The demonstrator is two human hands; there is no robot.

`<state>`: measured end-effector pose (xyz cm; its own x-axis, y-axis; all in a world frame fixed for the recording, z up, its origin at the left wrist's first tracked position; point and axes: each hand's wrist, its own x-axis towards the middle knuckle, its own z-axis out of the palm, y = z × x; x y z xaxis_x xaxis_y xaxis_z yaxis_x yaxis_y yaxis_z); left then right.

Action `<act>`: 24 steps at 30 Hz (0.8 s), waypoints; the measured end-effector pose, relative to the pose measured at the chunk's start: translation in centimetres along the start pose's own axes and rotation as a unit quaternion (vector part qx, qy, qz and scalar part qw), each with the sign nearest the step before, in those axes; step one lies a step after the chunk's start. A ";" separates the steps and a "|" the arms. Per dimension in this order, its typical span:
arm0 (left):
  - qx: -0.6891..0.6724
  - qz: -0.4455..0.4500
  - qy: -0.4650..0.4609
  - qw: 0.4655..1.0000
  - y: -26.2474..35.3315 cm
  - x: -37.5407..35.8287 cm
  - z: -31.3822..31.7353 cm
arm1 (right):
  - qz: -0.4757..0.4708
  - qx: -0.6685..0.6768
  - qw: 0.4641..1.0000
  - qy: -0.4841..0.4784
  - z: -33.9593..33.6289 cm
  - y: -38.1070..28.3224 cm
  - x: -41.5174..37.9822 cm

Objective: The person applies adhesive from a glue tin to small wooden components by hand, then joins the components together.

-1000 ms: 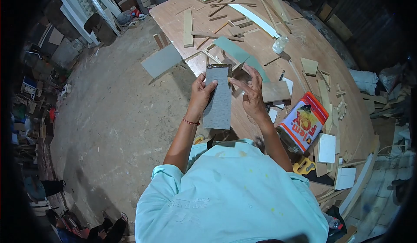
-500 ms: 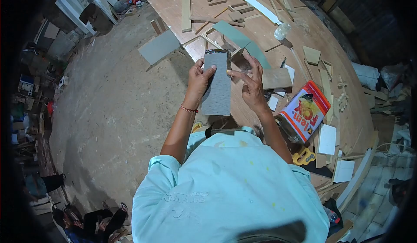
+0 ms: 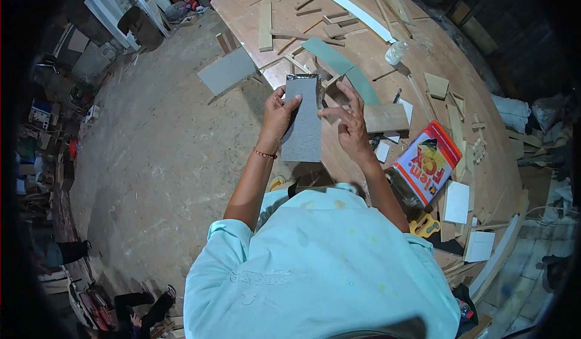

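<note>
A grey rectangular panel (image 3: pixel 304 124) is upright in front of my body, with a dark, glossy strip along its top and upper right edge. My left hand (image 3: pixel 279 116) grips its left side, thumb on the face and fingers behind. Beside its right edge is my right hand (image 3: pixel 352 121), fingers apart, with a bent finger at or very near the edge; contact is hard to tell. Past the panel, green strips (image 3: pixel 360 86) and a wooden block (image 3: pixel 387 118) lie on the wooden table (image 3: pixel 339 151).
A red and white tin (image 3: pixel 426 163) stands at the right, near a yellow-handled tool (image 3: pixel 425 224) and white pieces (image 3: pixel 456 202). Wood strips and a clear bottle (image 3: pixel 396 52) are farther back. A grey board (image 3: pixel 227 72) leans by the table's left edge. Another person's legs (image 3: pixel 151 306) show lower left.
The view has shifted slightly. My right hand's fingers have spread a little at the panel's right edge. My left hand keeps its hold. At lower left, the other person's legs have shifted.
</note>
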<state>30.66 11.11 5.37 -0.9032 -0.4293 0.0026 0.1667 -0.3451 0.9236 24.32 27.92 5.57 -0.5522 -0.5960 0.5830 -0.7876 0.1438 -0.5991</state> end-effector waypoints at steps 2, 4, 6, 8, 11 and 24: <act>0.002 0.004 -0.003 1.000 0.1 0.0 0.1 | -0.003 0.024 1.000 0.015 0.0 0.4 0.1; 0.004 0.002 -0.008 1.000 0.1 0.0 0.3 | 0.001 0.046 0.998 0.031 -0.1 0.4 0.3; 0.018 0.009 -0.018 1.000 0.0 0.0 0.5 | 0.058 0.081 0.994 0.050 -0.3 0.7 1.2; 0.021 0.001 -0.028 0.999 0.1 -0.1 0.7 | 0.066 0.075 0.993 0.058 -0.1 1.8 1.6; 0.037 -0.004 -0.042 0.998 0.4 -0.2 0.8 | 0.090 0.142 0.984 0.056 -0.1 2.5 2.3; 0.073 -0.011 -0.070 0.995 0.2 0.6 0.6 | 0.060 0.103 0.993 -0.015 0.7 4.0 2.3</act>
<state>29.88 11.25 5.80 -0.9538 -0.2995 0.0255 0.0961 -0.2232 0.9700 20.11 26.58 4.09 -0.6278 -0.6084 0.4854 -0.6424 0.0529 -0.7645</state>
